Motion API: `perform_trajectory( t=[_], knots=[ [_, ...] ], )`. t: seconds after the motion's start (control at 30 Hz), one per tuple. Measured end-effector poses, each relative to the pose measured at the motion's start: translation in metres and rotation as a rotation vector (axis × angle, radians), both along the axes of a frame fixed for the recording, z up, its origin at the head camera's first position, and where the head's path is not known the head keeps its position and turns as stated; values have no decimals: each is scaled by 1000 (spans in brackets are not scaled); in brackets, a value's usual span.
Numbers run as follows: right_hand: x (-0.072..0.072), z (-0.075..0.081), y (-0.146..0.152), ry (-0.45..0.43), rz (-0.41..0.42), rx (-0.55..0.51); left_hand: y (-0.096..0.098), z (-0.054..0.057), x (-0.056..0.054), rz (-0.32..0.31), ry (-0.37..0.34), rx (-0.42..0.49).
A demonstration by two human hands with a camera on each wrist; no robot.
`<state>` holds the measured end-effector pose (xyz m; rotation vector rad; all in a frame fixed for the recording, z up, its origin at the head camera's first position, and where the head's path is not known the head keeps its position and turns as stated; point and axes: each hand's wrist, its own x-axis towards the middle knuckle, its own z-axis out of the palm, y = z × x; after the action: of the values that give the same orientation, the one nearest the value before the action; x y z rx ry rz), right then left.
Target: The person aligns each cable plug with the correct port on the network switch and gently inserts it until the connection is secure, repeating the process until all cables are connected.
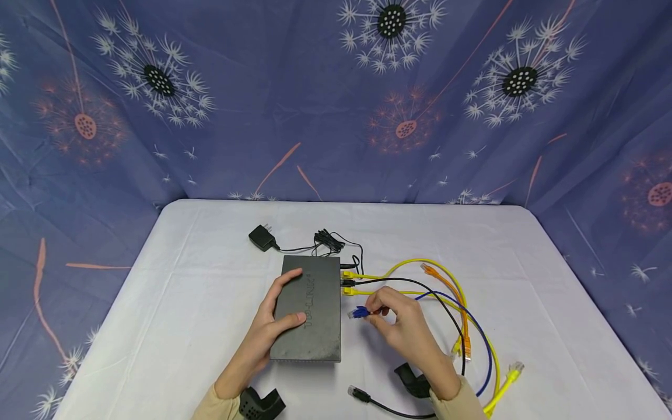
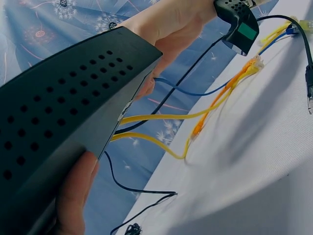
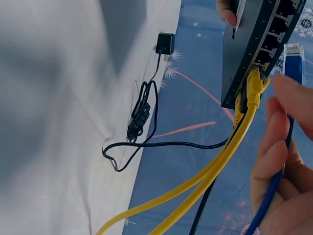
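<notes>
A dark TP-LINK network switch (image 1: 322, 335) is held in my left hand (image 1: 262, 332), its thumb and a finger lying on the broad top face. In my right hand (image 1: 406, 329) I pinch a blue Ethernet cable near its plug (image 1: 359, 313). The clear end of that plug points at the switch's port side, with a small gap between them. Two yellow Ethernet cables (image 3: 215, 169) and a black cable (image 1: 388, 280) are plugged into neighbouring ports. Several open ports (image 3: 268, 43) show beyond them in the right wrist view. Most of my left fingers are hidden under the switch.
A black power adapter (image 1: 262, 238) and its bundled cord (image 1: 329, 240) lie behind the switch. Orange cable (image 1: 446, 280) and loose yellow plug ends (image 1: 511, 373) are on the right. A black plug (image 1: 359, 394) lies near the front of the white table (image 1: 210, 280).
</notes>
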<state>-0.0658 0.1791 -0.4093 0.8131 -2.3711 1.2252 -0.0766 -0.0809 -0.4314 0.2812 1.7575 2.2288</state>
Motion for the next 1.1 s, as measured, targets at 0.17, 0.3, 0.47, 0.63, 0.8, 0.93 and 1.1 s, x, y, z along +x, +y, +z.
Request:
perform_trajectory(
  t=[0.17, 0.3, 0.47, 0.63, 0.8, 0.93, 1.1],
  knots=[
    [2, 6, -3, -30, 57, -15, 0, -1, -1, 1, 6, 6],
    [3, 12, -6, -13, 47, -37, 1, -1, -1, 3, 6, 8],
    [-1, 7, -5, 39, -28, -61, 1, -1, -1, 6, 7, 9],
    [-7, 2, -4, 106, -78, -78, 1, 0, -1, 6, 7, 14],
    [-11, -1, -7, 177, -76, -88, 1, 2, -1, 9, 9, 13],
    [-13, -2, -10, 224, -64, -85, 1, 3, -1, 10, 11, 9],
    [-15, -3, -12, 247, -49, -81, 2, 5, -1, 6, 15, 15]
  ],
)
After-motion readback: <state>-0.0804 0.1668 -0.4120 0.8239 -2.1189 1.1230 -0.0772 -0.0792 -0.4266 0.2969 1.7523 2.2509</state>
